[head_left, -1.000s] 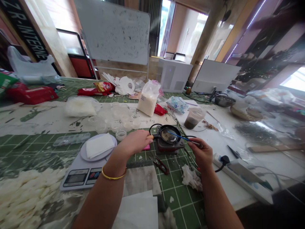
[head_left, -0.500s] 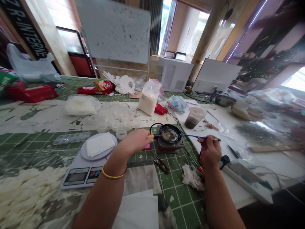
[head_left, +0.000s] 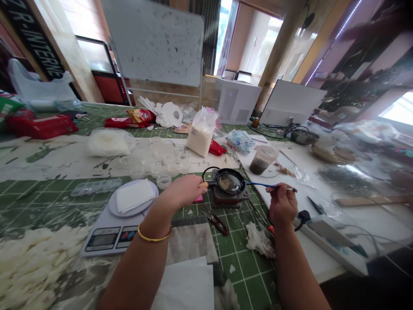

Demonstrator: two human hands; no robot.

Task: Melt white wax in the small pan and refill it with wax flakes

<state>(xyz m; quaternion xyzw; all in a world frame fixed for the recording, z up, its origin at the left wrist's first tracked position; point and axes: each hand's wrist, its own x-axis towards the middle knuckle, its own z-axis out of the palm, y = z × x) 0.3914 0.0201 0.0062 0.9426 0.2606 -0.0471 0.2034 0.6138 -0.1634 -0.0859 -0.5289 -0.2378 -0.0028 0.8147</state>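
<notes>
Two hands work at a small black frying pan point(head_left: 229, 181) sitting on a little hot plate point(head_left: 231, 197) on the table point(head_left: 319, 262). The left hand point(head_left: 182, 192) has a closed grip on the pan's short handle point(head_left: 204, 184), the best place to hold something this stiff and light-looking. The right hand point(head_left: 283, 206) pinches a thin blue stick point(head_left: 261, 186), which looks light and delicate, its far end reaching the pan's rim
</notes>
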